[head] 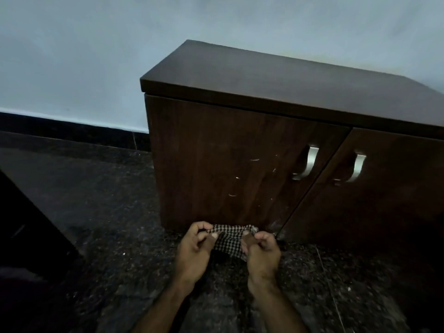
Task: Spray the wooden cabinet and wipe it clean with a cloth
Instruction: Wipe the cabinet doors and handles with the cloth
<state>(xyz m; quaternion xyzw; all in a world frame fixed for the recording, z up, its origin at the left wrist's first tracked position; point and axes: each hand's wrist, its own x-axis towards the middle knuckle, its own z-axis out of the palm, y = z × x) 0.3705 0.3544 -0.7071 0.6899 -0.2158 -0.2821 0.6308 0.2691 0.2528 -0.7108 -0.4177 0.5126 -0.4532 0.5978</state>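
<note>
Both hands pinch the checked cloth (228, 240) between them in the head view, left hand (194, 251) at about 9 o'clock of it and right hand (260, 252) at 3 o'clock, low before the wooden cabinet (240, 145). Pale droplet marks on the left door (216, 164) suggest spraying is done. No spray bottle shows. Wiping seems yet to start; the cloth does not clearly touch the wood.

Pale wall (96, 56) above black skirting (72, 127), dark speckled floor (108, 200), dark furniture (26, 224) at left.
</note>
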